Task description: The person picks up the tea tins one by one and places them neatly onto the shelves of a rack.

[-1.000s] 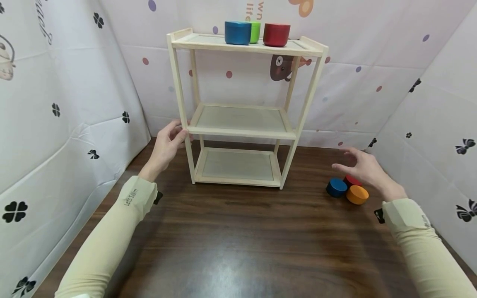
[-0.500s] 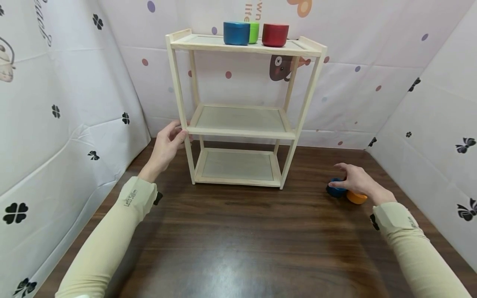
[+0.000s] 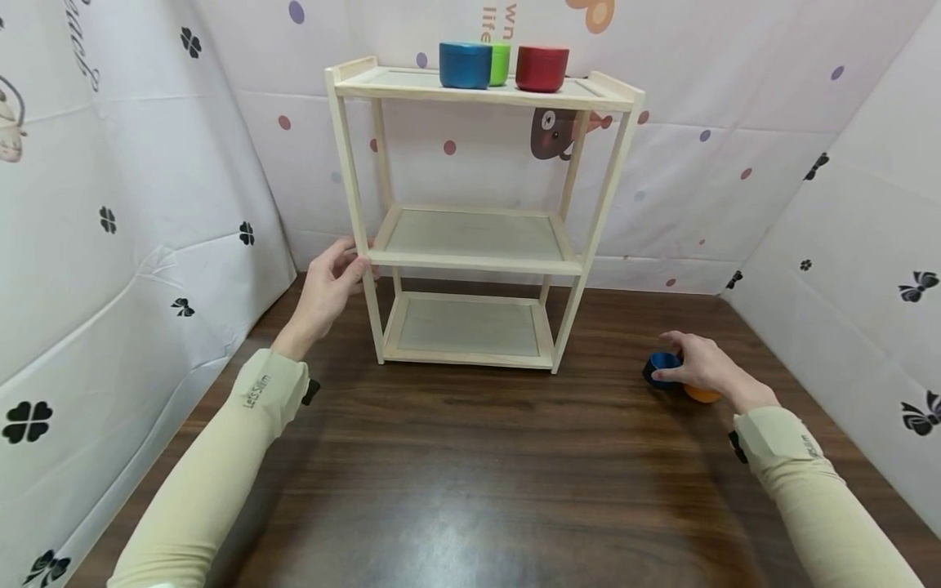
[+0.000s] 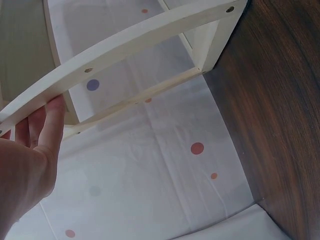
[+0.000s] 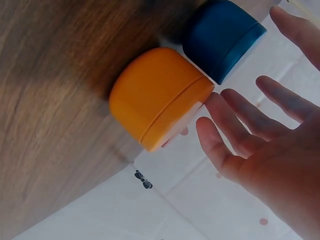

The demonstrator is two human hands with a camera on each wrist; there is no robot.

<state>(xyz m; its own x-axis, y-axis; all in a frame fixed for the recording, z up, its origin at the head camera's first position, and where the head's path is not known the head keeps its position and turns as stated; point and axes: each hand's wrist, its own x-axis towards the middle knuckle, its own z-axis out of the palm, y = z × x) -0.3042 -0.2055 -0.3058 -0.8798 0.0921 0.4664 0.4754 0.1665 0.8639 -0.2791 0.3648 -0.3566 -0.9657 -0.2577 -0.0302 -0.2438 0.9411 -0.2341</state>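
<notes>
With its thumb in front and fingers behind, my left hand grips the left front post of a pale wooden three-tier shelf rack, at middle-shelf height. In the left wrist view its fingertips touch the wooden frame. My right hand hovers over small round lidded tins on the table at right, fingers spread and loosely bent, holding nothing. A blue tin shows under the thumb side. Below the palm lies an orange tin, partly covered in the head view. The red tin beside them is hidden by the hand.
On the rack's top shelf stand a blue tin, a green tin partly behind it, and a red tin. Patterned white cloth walls in the dark wooden table at the back and sides.
My right hand has come down and slightly left over the tins, covering the red one and part of the orange one. The left hand keeps its grip on the post.
</notes>
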